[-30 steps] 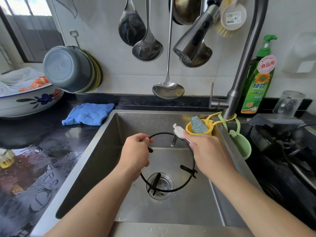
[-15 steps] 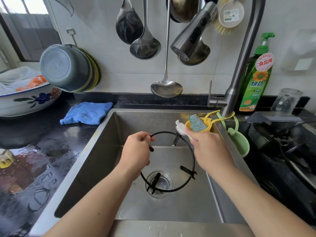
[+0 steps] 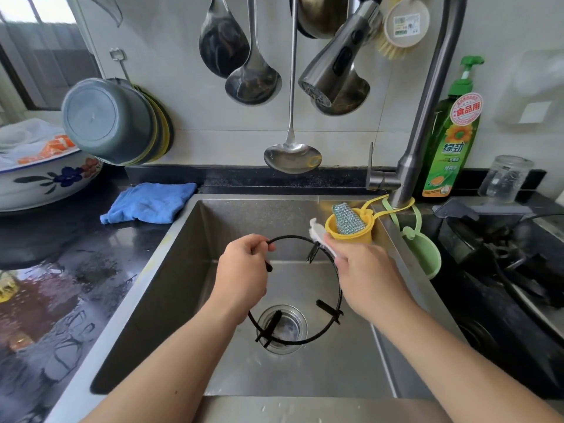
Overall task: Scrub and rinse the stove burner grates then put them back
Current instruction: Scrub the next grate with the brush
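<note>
A black round burner grate (image 3: 331, 315) with short prongs is held upright-tilted over the steel sink (image 3: 183, 285), above the drain (image 3: 282, 328). My left hand (image 3: 244, 273) grips the ring at its upper left. My right hand (image 3: 366, 276) holds a white scrub cloth (image 3: 317, 233) and presses it on the grate's upper right rim, by a prong. No water runs from the faucet (image 3: 427, 96).
A yellow holder with a steel scourer (image 3: 349, 222) and a green holder (image 3: 424, 251) hang at the sink's right rim. Green dish soap bottle (image 3: 451, 141) and glass jar (image 3: 503, 178) stand behind. Stove (image 3: 503, 270) at right. Blue cloth (image 3: 149, 203), bowls and wet counter at left. Ladles hang above.
My right hand with the white cloth has slid a little along the grate's upper right rim. My left hand keeps its grip; the grate stays over the drain.
</note>
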A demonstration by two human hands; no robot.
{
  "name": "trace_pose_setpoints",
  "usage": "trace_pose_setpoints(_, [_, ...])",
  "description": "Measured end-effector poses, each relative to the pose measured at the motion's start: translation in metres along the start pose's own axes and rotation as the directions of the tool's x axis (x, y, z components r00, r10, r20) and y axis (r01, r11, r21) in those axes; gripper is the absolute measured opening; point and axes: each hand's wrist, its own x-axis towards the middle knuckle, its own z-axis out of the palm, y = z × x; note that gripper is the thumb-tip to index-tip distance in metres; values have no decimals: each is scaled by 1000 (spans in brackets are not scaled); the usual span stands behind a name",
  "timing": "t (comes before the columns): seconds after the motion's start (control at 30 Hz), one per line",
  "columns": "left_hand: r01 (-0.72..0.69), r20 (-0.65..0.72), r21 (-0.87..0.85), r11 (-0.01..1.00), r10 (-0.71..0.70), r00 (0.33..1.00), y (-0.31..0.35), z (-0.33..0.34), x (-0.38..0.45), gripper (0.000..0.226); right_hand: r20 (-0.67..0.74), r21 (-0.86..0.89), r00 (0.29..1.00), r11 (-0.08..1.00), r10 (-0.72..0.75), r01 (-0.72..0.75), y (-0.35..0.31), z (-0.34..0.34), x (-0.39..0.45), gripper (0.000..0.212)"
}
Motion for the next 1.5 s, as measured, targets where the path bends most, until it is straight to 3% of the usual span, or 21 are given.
trace_pose_setpoints(0.1, [27, -16, -40, 999, -27, 1000, 1, -3, 2, 29, 85, 49, 995, 998, -48, 44, -9, 2, -17, 51])
trace_pose_setpoints(0.2, [26, -16, -61, 998, -27, 999, -1, -2, 4, 27, 24, 42, 999, 999, -23, 22, -7, 3, -4, 51])
trace_pose_setpoints(0.33, [83, 106, -222, 971, -61, 992, -1, 1, -3, 23, -78, 69, 997, 997, 30, -24, 3, 3, 0, 57])
trace_pose_setpoints(0.43, [107, 172, -309, 945, -56, 984, 2, 4, -7, 18, -34, 84, 998, 995, 53, -50, 0, 3, -4, 67])
trace_pose_setpoints(0.5, [94, 171, -320, 943, -39, 984, 1, 7, -10, 17, 16, 75, 1000, 997, 7, -9, -15, 9, -8, 74])
trace_pose_setpoints(0.63, [51, 157, -312, 949, -1, 988, 1, 11, -13, 17, 91, 114, 981, 980, -172, 162, -36, 18, -19, 67])
trace_pose_setpoints(0.8, [52, 163, -348, 936, 6, 987, 4, 12, -13, 13, 56, -3, 997, 999, 50, -50, -15, 9, -5, 65])
trace_pose_setpoints(0.9, [75, 230, -340, 938, 5, 973, 2, 10, -14, 14, 123, 121, 982, 984, -144, 129, -36, 16, -17, 71])
trace_pose_setpoints(0.97, [129, 294, -375, 918, -14, 956, 0, 9, -13, 16, 97, 144, 974, 971, -207, 192, -36, 16, -18, 70])
trace_pose_setpoints(1.13, [192, 318, -403, 895, -59, 946, -2, 12, -11, 25, 76, -13, 995, 998, 69, -68, -1, 7, 0, 69])
trace_pose_setpoints(1.27, [199, 283, -385, 901, -90, 955, -3, 7, -8, 18, 174, 150, 971, 979, -164, 138, -34, 13, -20, 73])
trace_pose_setpoints(1.33, [183, 244, -384, 905, -92, 965, -4, 6, -6, 17, 126, 111, 966, 971, -225, 212, -38, 18, -21, 75])
trace_pose_setpoints(1.37, [178, 216, -401, 899, -96, 972, -3, 6, -5, 17, 81, 54, 977, 979, -198, 194, -30, 17, -13, 76])
trace_pose_setpoints(1.43, [165, 165, -435, 885, -102, 981, -2, 6, -3, 18, 36, -46, 999, 999, -12, 14, -9, 11, 0, 76])
trace_pose_setpoints(1.5, [163, 142, -446, 880, -110, 984, -1, 7, -2, 16, 52, -81, 996, 994, 79, -75, -2, 7, 0, 73])
